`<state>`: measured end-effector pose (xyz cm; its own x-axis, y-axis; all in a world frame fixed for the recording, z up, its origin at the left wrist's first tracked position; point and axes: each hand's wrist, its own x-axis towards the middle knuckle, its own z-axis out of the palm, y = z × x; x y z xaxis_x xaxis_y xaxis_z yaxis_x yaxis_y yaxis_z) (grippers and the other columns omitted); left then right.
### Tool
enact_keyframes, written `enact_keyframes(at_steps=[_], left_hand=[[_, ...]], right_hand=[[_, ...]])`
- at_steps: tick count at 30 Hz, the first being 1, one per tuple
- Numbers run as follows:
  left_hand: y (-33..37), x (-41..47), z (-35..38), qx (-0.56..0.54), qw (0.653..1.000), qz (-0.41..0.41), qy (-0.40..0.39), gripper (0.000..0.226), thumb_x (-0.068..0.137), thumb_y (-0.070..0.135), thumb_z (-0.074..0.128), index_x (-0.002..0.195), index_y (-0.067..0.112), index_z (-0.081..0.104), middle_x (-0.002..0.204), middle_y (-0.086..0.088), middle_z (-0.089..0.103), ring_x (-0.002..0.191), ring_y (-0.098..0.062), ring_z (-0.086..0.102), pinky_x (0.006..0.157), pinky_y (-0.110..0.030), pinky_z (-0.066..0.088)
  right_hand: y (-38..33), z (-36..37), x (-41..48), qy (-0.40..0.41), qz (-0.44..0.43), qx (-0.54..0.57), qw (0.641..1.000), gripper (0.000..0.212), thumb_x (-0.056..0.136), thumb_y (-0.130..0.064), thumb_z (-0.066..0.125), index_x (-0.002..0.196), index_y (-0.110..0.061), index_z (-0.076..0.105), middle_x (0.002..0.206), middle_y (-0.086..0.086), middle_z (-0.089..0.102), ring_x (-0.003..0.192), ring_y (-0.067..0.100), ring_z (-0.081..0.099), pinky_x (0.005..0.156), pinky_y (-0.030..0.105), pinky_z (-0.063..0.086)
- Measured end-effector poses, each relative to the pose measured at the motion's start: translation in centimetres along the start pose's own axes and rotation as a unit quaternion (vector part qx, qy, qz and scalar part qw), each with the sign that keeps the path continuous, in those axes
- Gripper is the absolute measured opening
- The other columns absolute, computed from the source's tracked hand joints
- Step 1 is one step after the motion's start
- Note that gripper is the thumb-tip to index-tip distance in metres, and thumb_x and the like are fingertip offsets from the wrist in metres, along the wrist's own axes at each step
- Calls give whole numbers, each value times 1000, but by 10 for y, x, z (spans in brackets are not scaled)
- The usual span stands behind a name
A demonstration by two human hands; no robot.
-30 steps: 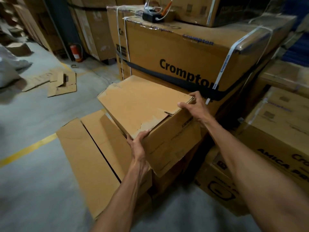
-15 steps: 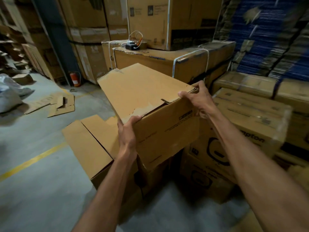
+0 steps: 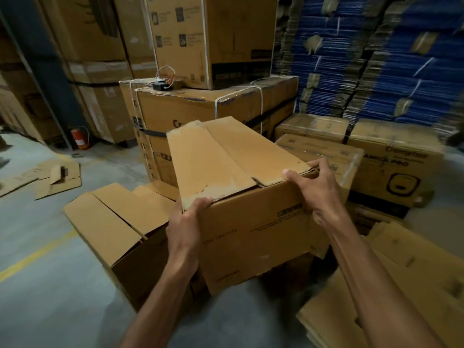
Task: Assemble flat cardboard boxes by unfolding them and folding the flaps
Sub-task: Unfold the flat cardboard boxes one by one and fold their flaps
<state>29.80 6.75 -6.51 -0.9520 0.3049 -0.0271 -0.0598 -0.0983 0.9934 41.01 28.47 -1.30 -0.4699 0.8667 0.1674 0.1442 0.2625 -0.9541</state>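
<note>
Brown cardboard, worn and torn along the near edge: held up at the centre of view as a box, already unfolded into shape, with top flaps folded down to a middle seam. Gripped at the two near top corners. Left hand at 7 o'clock of the box, fingers curled over the torn corner. Right hand at 3 o'clock, thumb pressed on the flap edge, other fingers wrapped round the corner. Both closed tight on the box, with nothing else in them.

Judged as the end of one assembly: shaped, closed on top, carried. Could not tell about the underside, hidden from view. Next, probably, called for a free place to set down, with pressure kept on the flaps against springing open.

Hemmed in on most sides. Second assembled box at 8 o'clock, just beside the held one. Strapped carton at 12 o'clock, near behind. Printed cartons at 2 o'clock. Pile of flat cardboard at 4 o'clock, close under the right forearm. Open grey floor only from 8 to 10 o'clock, past a yellow line, with loose scraps at 9 o'clock.
</note>
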Motion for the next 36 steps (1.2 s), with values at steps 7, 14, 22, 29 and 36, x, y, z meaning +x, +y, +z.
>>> enact_keyframes(at_steps=[7,14,22,29,36], left_hand=[[3,-15,42,7,997,16,-72,57,69,60,67,109,21,68,107,-11,70,98,-33,67,83,-53,56],[15,13,83,26,982,43,-183,69,69,58,68,126,19,62,116,-11,66,103,-31,64,85,-49,54],[23,90,134,58,960,76,-264,70,68,59,68,131,30,59,118,-5,67,106,-30,65,91,-55,55],[16,203,193,98,936,99,-322,73,67,63,62,130,26,61,117,-5,68,104,-26,64,91,-49,54],[15,330,262,124,914,74,-380,74,62,67,63,126,30,66,120,3,69,111,-22,62,100,-53,48]], right_hand=[[1,-61,-16,77,-7,-23,997,51,86,-44,77,121,-24,45,105,1,52,79,3,49,56,26,45],[13,-90,-8,162,1,13,987,49,85,-44,78,117,-22,48,114,2,55,92,16,58,58,26,42],[26,-82,31,244,5,39,969,49,84,-43,78,117,-21,49,103,-6,55,95,19,56,57,24,40],[54,-37,123,297,34,33,954,45,81,-50,78,109,-29,50,107,-6,59,109,27,57,72,36,54],[55,9,220,368,75,21,927,44,83,-46,78,110,-27,50,99,-11,58,102,27,61,75,44,58]])
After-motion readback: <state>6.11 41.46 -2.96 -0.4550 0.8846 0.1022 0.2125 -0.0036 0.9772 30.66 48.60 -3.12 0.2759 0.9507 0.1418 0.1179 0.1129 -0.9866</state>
